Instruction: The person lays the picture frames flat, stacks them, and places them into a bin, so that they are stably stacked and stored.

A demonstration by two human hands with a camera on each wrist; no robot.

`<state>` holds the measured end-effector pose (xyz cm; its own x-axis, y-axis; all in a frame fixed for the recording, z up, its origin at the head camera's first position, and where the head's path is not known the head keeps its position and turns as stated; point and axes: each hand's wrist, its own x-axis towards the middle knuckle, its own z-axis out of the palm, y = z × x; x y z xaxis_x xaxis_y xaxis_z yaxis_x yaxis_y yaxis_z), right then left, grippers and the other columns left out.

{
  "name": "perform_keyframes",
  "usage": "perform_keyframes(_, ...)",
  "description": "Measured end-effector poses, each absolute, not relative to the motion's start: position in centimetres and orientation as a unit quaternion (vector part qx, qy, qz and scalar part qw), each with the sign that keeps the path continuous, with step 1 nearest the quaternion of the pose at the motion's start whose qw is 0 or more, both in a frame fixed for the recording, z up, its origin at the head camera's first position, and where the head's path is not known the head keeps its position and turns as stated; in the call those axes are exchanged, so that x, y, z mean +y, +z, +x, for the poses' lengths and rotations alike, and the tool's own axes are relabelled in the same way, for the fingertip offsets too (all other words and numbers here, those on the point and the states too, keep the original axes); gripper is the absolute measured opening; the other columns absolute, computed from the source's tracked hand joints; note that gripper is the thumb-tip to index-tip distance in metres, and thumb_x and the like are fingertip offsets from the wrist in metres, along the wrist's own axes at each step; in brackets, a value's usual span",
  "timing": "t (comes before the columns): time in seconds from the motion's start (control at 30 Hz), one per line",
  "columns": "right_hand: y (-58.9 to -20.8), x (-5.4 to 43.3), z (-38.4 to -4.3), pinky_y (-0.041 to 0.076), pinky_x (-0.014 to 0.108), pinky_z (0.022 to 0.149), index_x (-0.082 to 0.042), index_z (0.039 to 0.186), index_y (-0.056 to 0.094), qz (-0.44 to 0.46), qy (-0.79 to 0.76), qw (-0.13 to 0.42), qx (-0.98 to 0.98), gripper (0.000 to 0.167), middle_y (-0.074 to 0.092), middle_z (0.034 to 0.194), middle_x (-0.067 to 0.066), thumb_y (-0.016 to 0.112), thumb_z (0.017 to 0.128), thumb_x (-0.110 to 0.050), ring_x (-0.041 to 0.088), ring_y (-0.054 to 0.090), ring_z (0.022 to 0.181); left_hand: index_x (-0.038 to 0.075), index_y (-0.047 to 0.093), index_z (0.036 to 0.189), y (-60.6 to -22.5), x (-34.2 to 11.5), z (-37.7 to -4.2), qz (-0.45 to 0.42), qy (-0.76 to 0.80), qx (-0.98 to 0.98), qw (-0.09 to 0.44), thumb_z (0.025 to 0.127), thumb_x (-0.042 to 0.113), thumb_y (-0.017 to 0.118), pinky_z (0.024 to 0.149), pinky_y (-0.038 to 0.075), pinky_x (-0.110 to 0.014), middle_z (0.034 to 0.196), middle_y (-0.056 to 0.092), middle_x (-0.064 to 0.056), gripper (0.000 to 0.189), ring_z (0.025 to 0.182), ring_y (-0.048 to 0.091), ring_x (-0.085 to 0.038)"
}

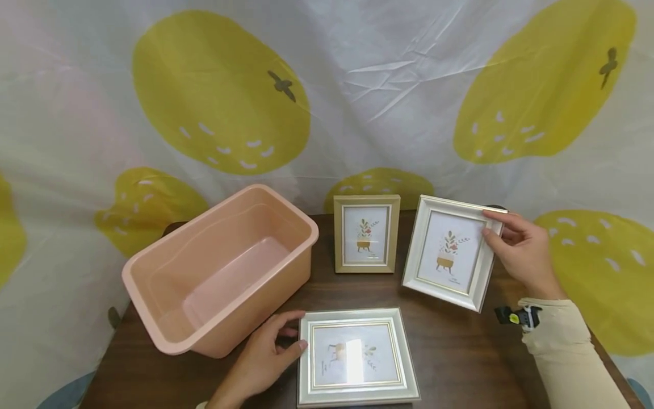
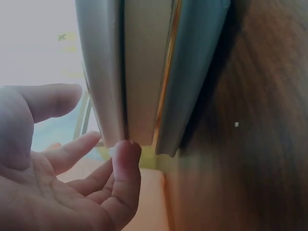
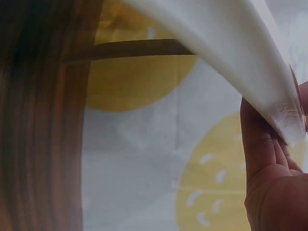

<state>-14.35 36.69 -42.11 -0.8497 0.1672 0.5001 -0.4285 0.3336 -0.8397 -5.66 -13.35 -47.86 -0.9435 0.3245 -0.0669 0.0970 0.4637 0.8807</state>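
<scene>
Right of centre in the head view, the right hand (image 1: 526,253) pinches a tilted white frame (image 1: 449,253) between thumb and fingers near its upper right corner. At lower centre, the left hand (image 1: 268,352), fingers loosely spread, touches the left edge of a flat white frame (image 1: 357,358) with a glossy pane. A tan rectangular frame (image 1: 365,234) and smooth pink bin (image 1: 260,304) share the wood-grained tabletop (image 1: 470,352).
</scene>
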Motion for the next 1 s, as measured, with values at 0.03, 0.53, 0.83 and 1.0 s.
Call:
perform_keyframes(0.03,-41.9,36.5,-14.1,0.06,0.017,0.061,0.015,0.126,0.068,0.092,0.587,0.261,-0.761,0.036,0.071,0.108,-0.003,0.071,0.09,0.015,0.002,0.077,0.084,0.024,0.063,0.143,-47.7,-13.4,-5.7,0.119,0.502,0.849,0.109,0.096,0.027,0.08,0.072,0.057,-0.024,0.138,0.063,-0.009,0.05,0.115,0.066,-0.028)
perform_keyframes(0.53,-39.4,31.3,-10.6,0.059,0.017,0.056,0.019,0.119,0.069,0.154,0.607,0.281,-0.727,0.038,0.074,0.107,0.002,0.069,0.082,0.025,0.005,0.075,0.072,0.024,0.069,0.13,-45.8,-10.9,-6.2,0.151,0.563,0.812,0.034,0.096,0.014,0.078,0.08,0.059,-0.024,0.123,0.071,-0.004,0.037,0.108,0.068,-0.021)
perform_keyframes(0.83,-40.4,27.8,-9.6,0.056,0.016,0.051,0.018,0.118,0.07,0.232,0.612,0.267,-0.708,0.041,0.071,0.102,0.007,0.066,0.079,0.03,0.007,0.074,0.071,0.013,0.061,0.141,-44.8,-8.5,-6.9,0.281,0.591,0.756,0.006,0.097,0.011,0.074,0.084,0.063,-0.031,0.141,0.066,-0.008,0.046,0.117,0.069,-0.022)
perform_keyframes(1.0,-40.3,26.2,-9.1,0.054,0.016,0.048,0.016,0.117,0.071,0.255,0.619,0.257,-0.697,0.043,0.071,0.105,0.007,0.065,0.077,0.032,0.007,0.073,0.068,0.009,0.054,0.149,-44.6,-7.6,-7.2,0.326,0.609,0.723,0.013,0.097,0.008,0.073,0.091,0.063,-0.034,0.147,0.061,-0.014,0.055,0.126,0.067,-0.03)
